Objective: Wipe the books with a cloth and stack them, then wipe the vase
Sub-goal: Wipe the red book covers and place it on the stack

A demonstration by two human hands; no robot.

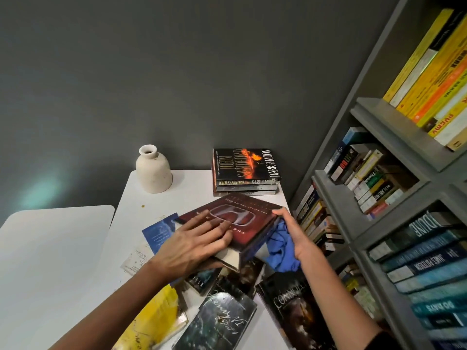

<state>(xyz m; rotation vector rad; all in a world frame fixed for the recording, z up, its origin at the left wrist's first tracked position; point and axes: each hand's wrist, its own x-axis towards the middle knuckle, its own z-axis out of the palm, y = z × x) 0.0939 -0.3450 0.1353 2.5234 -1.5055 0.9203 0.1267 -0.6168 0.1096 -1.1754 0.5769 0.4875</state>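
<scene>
A thick dark red book is held tilted above the white table. My left hand lies flat on its cover, thumb under the near corner. My right hand grips a crumpled blue cloth against the book's right edge, fingertips touching the cover. A short stack of books, a black one with orange lettering on top, sits at the table's far right corner. A cream ceramic vase stands upright at the far left corner. Several loose books lie scattered on the near part of the table.
A grey bookshelf packed with books rises close on the right. A second white table adjoins on the left. A dark grey wall stands behind. A yellow book and a blue booklet lie among the scattered ones.
</scene>
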